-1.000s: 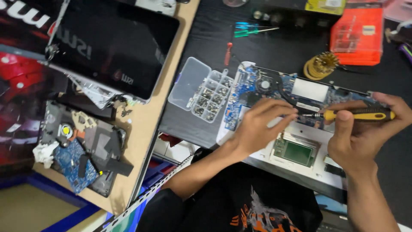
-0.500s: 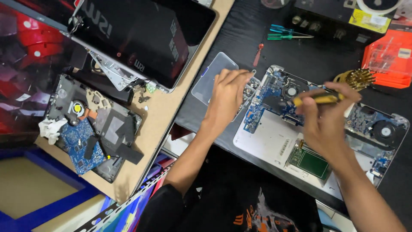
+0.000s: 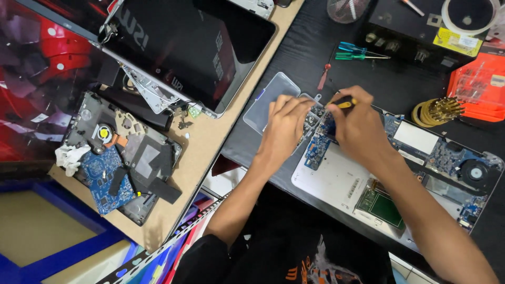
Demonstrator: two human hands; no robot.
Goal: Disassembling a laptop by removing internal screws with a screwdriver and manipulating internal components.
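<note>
An opened laptop base (image 3: 336,181) with blue circuit boards and a fan lies on the black table in front of me. My right hand (image 3: 360,126) is closed around a yellow-and-black screwdriver (image 3: 344,103), its tip hidden down at the left end of the board. My left hand (image 3: 285,126) rests with fingers down over a clear plastic box of screws (image 3: 265,105) just left of the laptop base. What its fingertips pinch is hidden.
A black laptop lid (image 3: 184,47) and a stripped chassis with a blue board (image 3: 118,163) lie on a wooden board at left. Behind are two teal screwdrivers (image 3: 357,51), a small red screwdriver (image 3: 322,79), a brass bit holder (image 3: 439,110), an orange case (image 3: 478,87) and a tape roll (image 3: 468,16).
Both hands moved left along the laptop base. My left hand went from the board to the screw box; my right hand carried the screwdriver to the board's left end.
</note>
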